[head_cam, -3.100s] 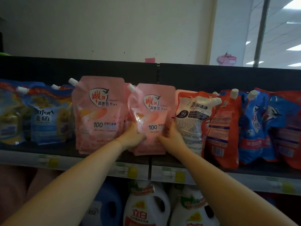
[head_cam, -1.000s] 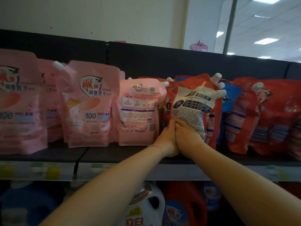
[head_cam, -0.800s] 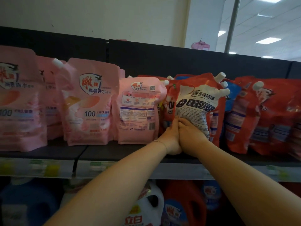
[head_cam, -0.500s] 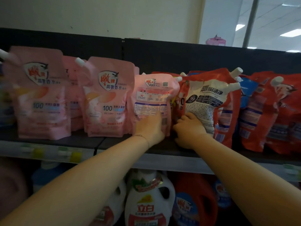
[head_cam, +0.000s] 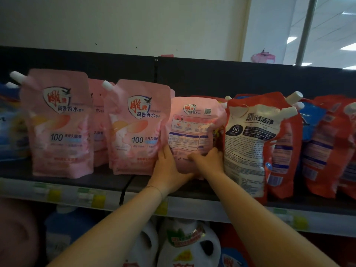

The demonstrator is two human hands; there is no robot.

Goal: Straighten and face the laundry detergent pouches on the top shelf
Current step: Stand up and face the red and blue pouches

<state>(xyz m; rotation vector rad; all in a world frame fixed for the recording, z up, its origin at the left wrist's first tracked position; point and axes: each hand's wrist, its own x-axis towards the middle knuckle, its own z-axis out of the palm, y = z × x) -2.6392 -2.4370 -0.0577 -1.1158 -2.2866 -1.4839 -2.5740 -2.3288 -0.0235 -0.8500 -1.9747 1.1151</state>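
Note:
A pink pouch [head_cam: 192,128] stands on the top shelf [head_cam: 107,181] with its back label facing me. My left hand [head_cam: 169,168] grips its lower left edge and my right hand [head_cam: 208,160] grips its lower right. Two pink pouches stand front-facing to its left, one [head_cam: 136,128] right beside it and one [head_cam: 57,124] further left. A red-and-white pouch [head_cam: 248,143] leans just right of my right hand, back label out. More red pouches [head_cam: 323,143] slump at the right.
Blue pouches [head_cam: 9,122] sit at the far left of the shelf. A black back panel [head_cam: 212,78] rises behind the pouches. Price tags [head_cam: 90,197] line the shelf front. White detergent bottles [head_cam: 188,245] stand on the lower shelf beneath my arms.
Both hands left the red-and-white pouch and moved left onto the back-facing pink pouch, now gripping its lower edges. The view shifted so the pink pouches sit more central.

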